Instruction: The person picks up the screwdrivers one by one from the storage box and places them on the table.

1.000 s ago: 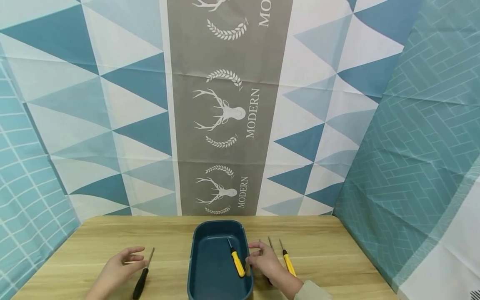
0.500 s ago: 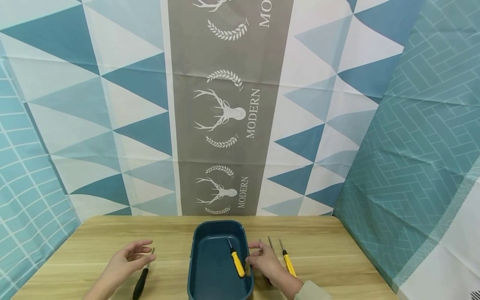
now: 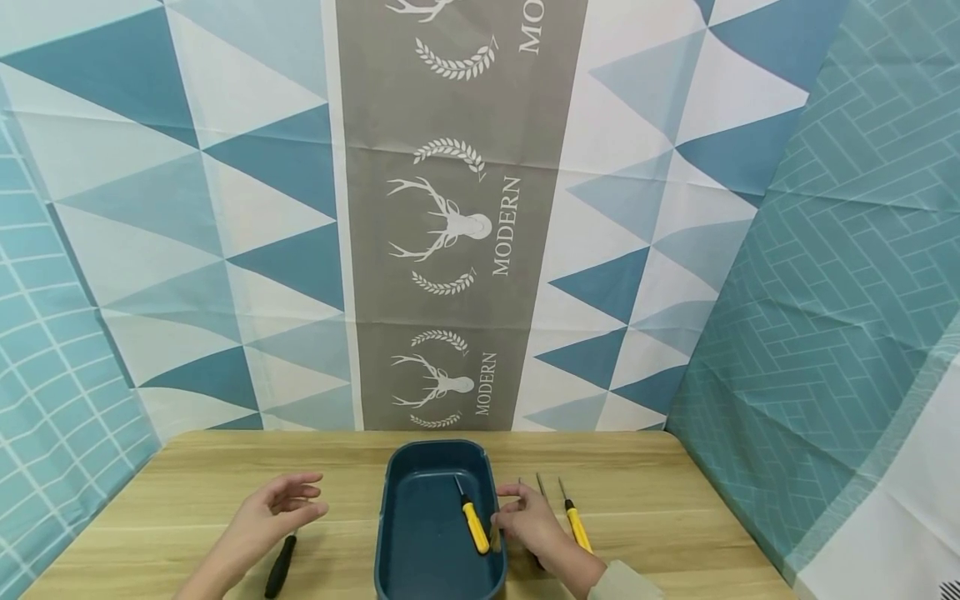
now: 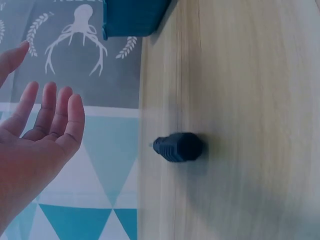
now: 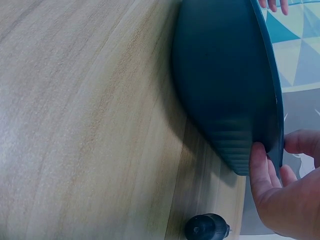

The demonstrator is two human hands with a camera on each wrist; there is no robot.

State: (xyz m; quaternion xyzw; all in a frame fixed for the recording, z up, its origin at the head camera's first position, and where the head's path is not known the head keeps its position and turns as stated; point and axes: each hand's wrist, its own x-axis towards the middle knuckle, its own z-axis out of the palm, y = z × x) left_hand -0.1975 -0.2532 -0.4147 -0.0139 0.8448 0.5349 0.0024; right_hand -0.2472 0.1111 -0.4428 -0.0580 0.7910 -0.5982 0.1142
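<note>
My right hand (image 3: 536,525) pinches the right rim of a dark blue plastic bin (image 3: 420,542), its thumb over the inside and its fingers against the outer wall (image 5: 227,85). Inside the bin lies a yellow-handled screwdriver (image 3: 476,527) with a black collar. My left hand (image 3: 262,521) hovers over the table to the left of the bin, palm turned toward it, fingers loosely bent and holding nothing. Beneath that hand a black-handled screwdriver (image 3: 281,568) lies on the wood; the hand covers most of its shaft. The left wrist view shows its black handle (image 4: 180,146) apart from the fingers.
Right of the bin, another yellow-handled screwdriver (image 3: 576,525) lies on the wooden table (image 3: 645,500). Beside it, a metal shaft (image 3: 541,483) pokes out behind my right hand. A dark handle (image 5: 206,227) shows below the bin in the right wrist view. A patterned cloth (image 3: 442,250) hangs behind.
My left hand has moved to the right and slightly up, passing across the black screwdriver's shaft. The right hand, the bin and the screwdrivers have stayed put.
</note>
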